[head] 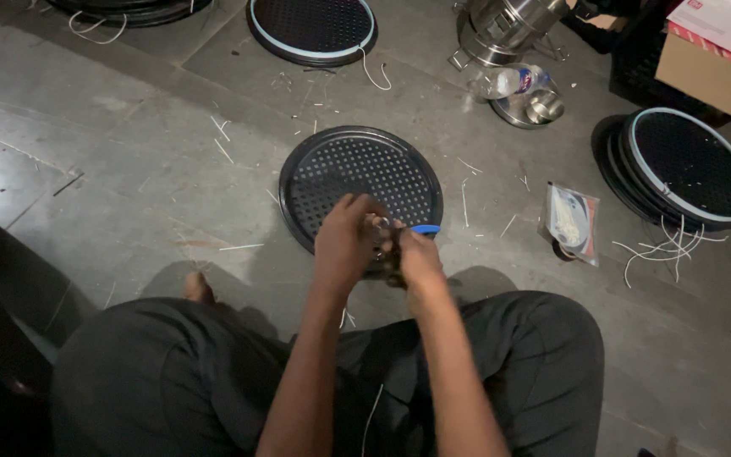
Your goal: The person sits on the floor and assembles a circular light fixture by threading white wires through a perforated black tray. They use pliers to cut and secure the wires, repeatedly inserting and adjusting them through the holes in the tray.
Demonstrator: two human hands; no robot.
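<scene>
Dim indoor scene lit from above and somewhat ahead, leaving the grey stone floor point(129, 169) evenly but weakly lit. The person's body throws a soft, broad shadow onto the floor just in front of the knees, darkest beside the bare foot point(198, 288). The far left edge falls into near black. The hands point(378, 241) are slightly blurred, so what they grip is hard to make out. Small highlights glint on the steel container point(509, 25) and the plastic bottle point(509, 82) at the top. The perforated round tray point(323, 169) looks matt, its rim catching a faint sheen. Straight floor joints bend slightly towards the corners.
</scene>
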